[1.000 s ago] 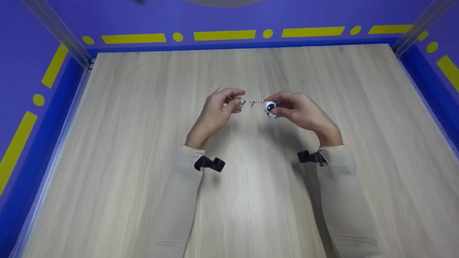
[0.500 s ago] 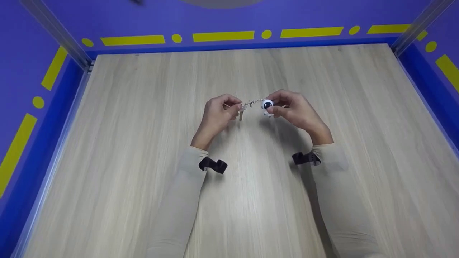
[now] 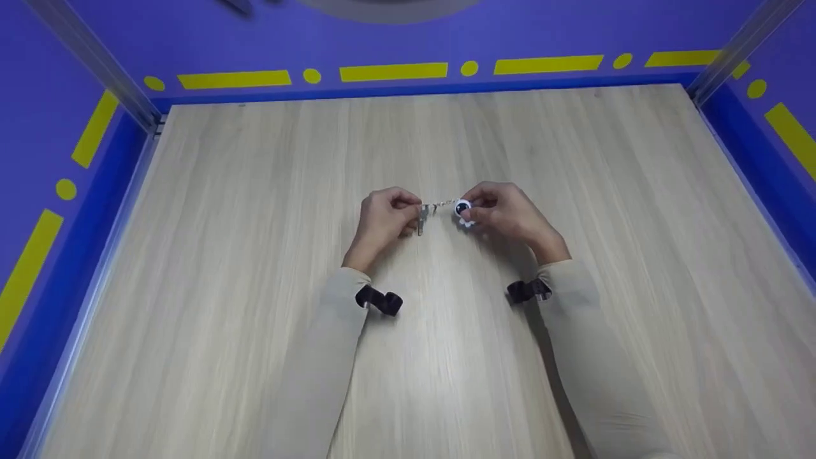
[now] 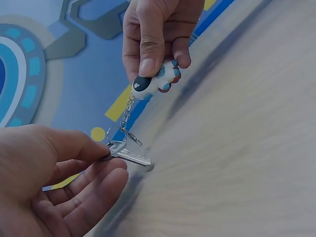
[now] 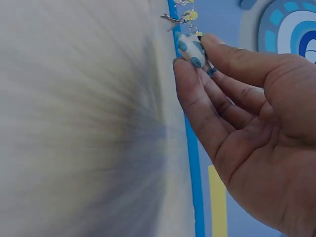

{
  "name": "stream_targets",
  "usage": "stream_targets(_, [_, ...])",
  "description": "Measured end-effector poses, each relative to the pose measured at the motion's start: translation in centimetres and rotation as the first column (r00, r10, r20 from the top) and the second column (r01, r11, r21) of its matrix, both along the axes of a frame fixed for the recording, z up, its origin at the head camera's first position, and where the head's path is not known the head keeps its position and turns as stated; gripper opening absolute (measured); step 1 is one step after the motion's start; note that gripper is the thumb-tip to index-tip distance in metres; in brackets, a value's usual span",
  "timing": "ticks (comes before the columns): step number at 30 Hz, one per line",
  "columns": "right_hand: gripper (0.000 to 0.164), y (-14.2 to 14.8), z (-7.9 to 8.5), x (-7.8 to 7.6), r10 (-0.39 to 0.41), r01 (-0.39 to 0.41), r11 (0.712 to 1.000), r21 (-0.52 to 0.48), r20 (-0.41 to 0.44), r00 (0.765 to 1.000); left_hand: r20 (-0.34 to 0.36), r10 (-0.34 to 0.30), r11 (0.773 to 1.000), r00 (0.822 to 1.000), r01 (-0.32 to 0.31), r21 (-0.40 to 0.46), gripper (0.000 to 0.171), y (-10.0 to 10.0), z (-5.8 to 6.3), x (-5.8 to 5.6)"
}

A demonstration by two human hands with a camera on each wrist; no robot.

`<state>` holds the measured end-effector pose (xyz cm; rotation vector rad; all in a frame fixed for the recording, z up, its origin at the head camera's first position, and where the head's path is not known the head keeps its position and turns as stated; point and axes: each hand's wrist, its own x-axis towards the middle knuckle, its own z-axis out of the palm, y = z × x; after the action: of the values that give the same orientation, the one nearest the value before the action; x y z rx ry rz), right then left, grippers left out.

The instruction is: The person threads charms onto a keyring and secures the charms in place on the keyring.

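Note:
My left hand [image 3: 384, 221] pinches a silver key [image 4: 132, 156] by its head between thumb and forefinger, its blade pointing away. A split ring [image 4: 116, 128] joins the key to a short silver chain [image 4: 126, 113] with a small metal tag [image 4: 134, 138]. At the chain's other end is a white astronaut figurine [image 4: 157, 84] with a black visor and blue patches. My right hand [image 3: 510, 213] pinches this figurine between thumb and fingers. The chain spans the gap between both hands. In the right wrist view the figurine [image 5: 191, 51] shows above the fingertips, and the key's end is cut off.
A light wood-grain table [image 3: 255, 191] lies beneath both hands. Blue panels [image 3: 395, 44] with yellow dashes and dots stand behind it and along both sides. Metal posts [image 3: 95, 60] mark the corners. Black camera straps [image 3: 380, 299] sit on both wrists.
Both hands have moved nearer the body and lower, and the right hand has shifted left, closer to the left. The key now hangs visibly below the left fingers; earlier it was mostly hidden.

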<state>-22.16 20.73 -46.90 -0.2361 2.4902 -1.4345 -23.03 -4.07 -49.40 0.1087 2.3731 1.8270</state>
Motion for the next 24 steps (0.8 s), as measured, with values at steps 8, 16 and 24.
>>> stream_targets(8, [0.016, -0.3, -0.7, -0.1, 0.001, -0.003, 1.0, 0.026, 0.056, 0.998, -0.036, 0.004, 0.989, 0.999, -0.01, -0.149, 0.005, 0.4, -0.7, 0.1])
stream_targets(16, [0.015, 0.3, -0.6, 0.0, -0.028, 0.024, 0.994, 0.108, 0.035, 0.999, -0.128, 0.012, 0.913, 0.992, -0.063, -0.402, 0.006, 0.9, -0.9, 0.2])
stream_targets(24, [0.02, 1.1, -0.1, 0.2, -0.057, 0.055, 0.977, 0.208, 0.003, 0.998, -0.153, 0.034, 0.893, 0.988, -0.099, -0.439, 0.006, 1.1, -1.0, 0.4])
